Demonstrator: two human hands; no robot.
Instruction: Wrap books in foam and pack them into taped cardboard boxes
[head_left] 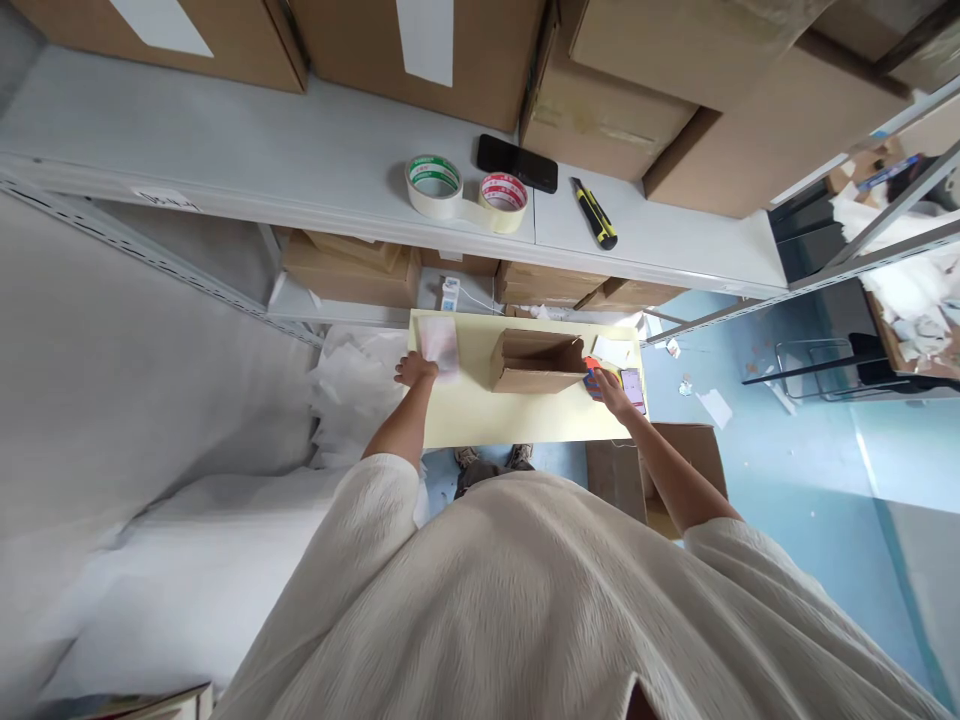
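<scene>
My left hand (415,368) is at the left edge of the cream table (465,425), fingers apart, beside a pale pinkish-white flat packet (439,348). Whether the fingertips touch the packet is hard to tell. My right hand (613,392) closes on a red and blue tape dispenser (592,380), partly covered by the fingers. Between my hands an open-topped cardboard box (538,380) stands on the table, its right end close to the dispenser. To the right of that hand lies a phone with a lit screen (633,387).
Above the table, a grey shelf (300,150) carries tape rolls (433,188), a black phone (517,163), a yellow-black utility knife (595,215) and large cartons (420,60). A white paper (613,351) lies at the table's back right. An open carton (619,480) stands on the floor.
</scene>
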